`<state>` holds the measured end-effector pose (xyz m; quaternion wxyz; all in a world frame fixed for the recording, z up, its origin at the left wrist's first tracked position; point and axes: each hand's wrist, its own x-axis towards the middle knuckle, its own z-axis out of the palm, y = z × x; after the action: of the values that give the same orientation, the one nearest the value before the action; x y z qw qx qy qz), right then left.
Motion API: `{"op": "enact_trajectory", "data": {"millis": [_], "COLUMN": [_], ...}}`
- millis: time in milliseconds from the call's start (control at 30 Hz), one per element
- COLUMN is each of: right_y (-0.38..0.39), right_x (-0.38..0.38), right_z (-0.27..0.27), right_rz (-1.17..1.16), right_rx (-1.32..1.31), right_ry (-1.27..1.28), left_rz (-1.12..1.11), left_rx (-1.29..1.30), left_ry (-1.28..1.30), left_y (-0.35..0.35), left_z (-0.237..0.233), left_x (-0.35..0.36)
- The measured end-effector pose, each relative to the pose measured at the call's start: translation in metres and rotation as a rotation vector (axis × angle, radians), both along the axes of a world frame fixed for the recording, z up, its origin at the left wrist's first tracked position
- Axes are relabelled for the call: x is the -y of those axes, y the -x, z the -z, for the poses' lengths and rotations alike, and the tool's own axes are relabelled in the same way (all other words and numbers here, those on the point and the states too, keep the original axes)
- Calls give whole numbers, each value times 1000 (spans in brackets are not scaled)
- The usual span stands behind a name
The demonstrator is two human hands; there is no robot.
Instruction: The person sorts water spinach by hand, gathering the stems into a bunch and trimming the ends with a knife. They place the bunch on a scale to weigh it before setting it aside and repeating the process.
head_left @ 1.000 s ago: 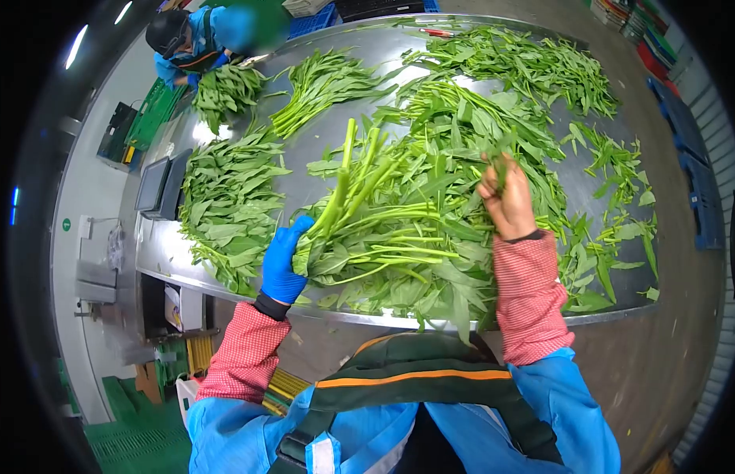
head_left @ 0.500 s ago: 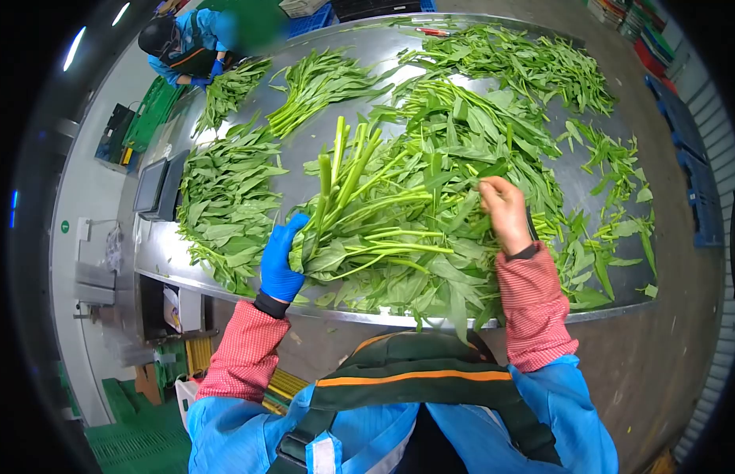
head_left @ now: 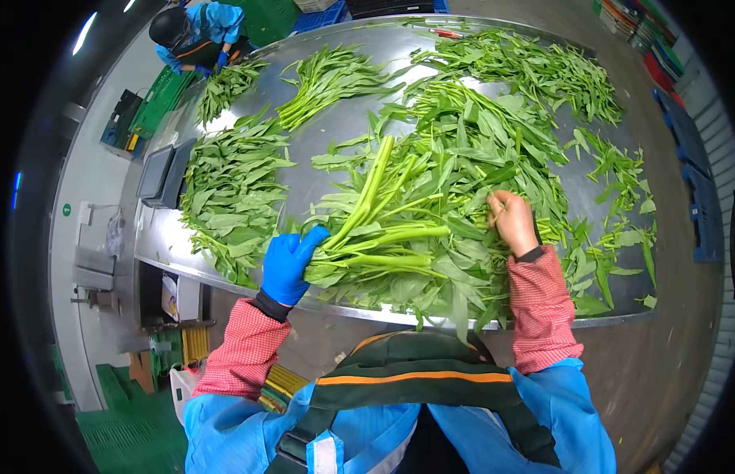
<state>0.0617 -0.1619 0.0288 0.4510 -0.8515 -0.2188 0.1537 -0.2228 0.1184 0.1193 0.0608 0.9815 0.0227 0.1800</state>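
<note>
My left hand, in a blue glove, is closed round the left end of a loose bunch of water spinach. Thick pale-green stems of this bunch point up and to the right, over more leaves. At the right side of the heap, my right hand, without a glove, pinches a thin green stem among the leaves; its fingertips are partly lost in the greens. Behind the bunch, a large pile of water spinach spreads across the metal table.
A row of greens lies along the left side beside grey trays. Another bunch is farther back. Loose trimmings litter the right side. A red-handled tool lies at the far edge. A co-worker handles greens at the far left corner.
My left hand has turned and moved slightly right, and the upright stems beside it now lean more to the right. My right hand has shifted slightly right and down.
</note>
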Motion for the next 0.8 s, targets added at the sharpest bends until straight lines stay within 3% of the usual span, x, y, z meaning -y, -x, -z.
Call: {"op": "enact_trajectory", "data": {"millis": [33, 133, 267, 300, 333, 500, 600, 633, 667, 733, 800], "right_y": [-2, 13, 25, 28, 30, 36, 41, 36, 27, 2, 16], "right_x": [0, -14, -41, -47, -51, -39, -39, -37, -29, -9, -5], "right_z": [-4, -52, -79, -72, -69, -59, -50, -54, -62, -55, -60], "right_rz": [-127, -224, -408, -499, -495, -463, -227, -23, 149, 79, -182], "right_rx": [-117, -262, -144, -184, -62, -156, 30, 15, -166, -55, 219], "right_ry": [-36, -483, -308, -411, -410, -365, -391, -451, -540, -412, -65], "left_rz": [-1, 31, 101, 109, 113, 60, 56, 50, 42, 21, 7], "left_rx": [5, -65, -66, -75, -82, -143, -156, -154, -153, -150, -146], "left_ry": [-32, -148, -229, -244, -260, -248, -255, -257, -259, -257, -284], "left_y": [2, -1, -12, -15, -18, -21, -21, -20, -17, -12, -13], "left_z": [2, 0, -4, -5, -6, -7, -5, -4, -3, -1, 0], "left_x": [-1, -2, 6, 8, 9, 6, 5, 3, 1, -5, -7]}}
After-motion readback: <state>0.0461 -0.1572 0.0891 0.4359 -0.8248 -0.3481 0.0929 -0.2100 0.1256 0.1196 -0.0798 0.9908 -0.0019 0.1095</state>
